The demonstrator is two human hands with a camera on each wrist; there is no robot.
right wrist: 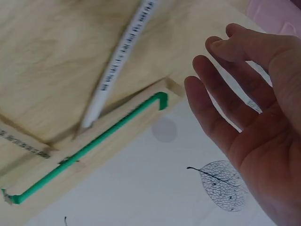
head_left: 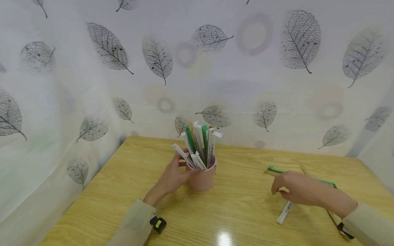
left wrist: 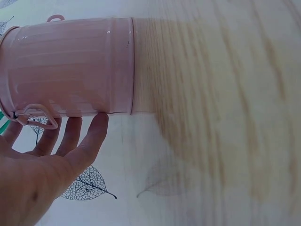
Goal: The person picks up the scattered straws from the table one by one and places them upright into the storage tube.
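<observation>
A small pink bucket (head_left: pixel 201 181) stands upright on the table, packed with slim paper-wrapped sticks (head_left: pixel 211 147), some white with print, some green, some tan. My left hand (head_left: pixel 172 176) holds its left side, thumb at the front rim and fingers round the back. In the left wrist view those fingers (left wrist: pixel 96 132) touch the wall by a wire handle (left wrist: pixel 41 115). Over on the right, my right hand (head_left: pixel 297 188) hovers with loosely bent fingers and nothing in them. Below it lie a white printed stick (right wrist: pixel 120 59), a long green-edged stick (right wrist: pixel 94 145) and a tan printed stick (right wrist: pixel 23 143).
The wooden table (head_left: pixel 240 205) ends at the back against a pale leaf-printed curtain (head_left: pixel 234 85), which also hangs along the left side. A black device (head_left: pixel 158 223) is strapped at the left sleeve, and another band (head_left: pixel 344 230) sits by the right one.
</observation>
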